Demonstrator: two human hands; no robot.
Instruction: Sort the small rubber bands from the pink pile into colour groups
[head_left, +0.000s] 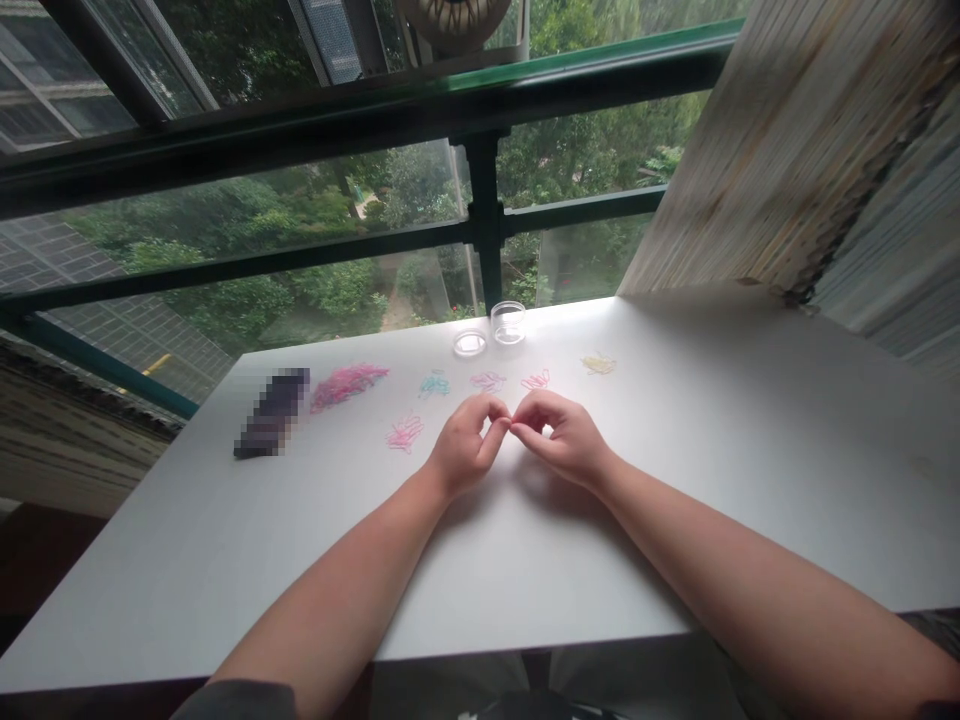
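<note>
My left hand [472,443] and my right hand [561,436] meet fingertip to fingertip above the white table [480,580]. Both are closed in a pinch, and whatever lies between the fingertips is too small to name. Just beyond them are small piles of paper-clip-like pieces: teal [434,384], pale purple [488,382] and red-pink [536,380]. A pink pile [405,433] lies left of my left hand, a yellowish pile [598,364] farther right. The larger mixed pink pile [349,387] is at the left.
A clear round container [508,325] stands at the table's back edge, beside a clear round lid [470,344]. A dark, pixelated object [274,413] lies at the left. Behind the table are a green railing [487,215] and window; a curtain [720,150] hangs at the right.
</note>
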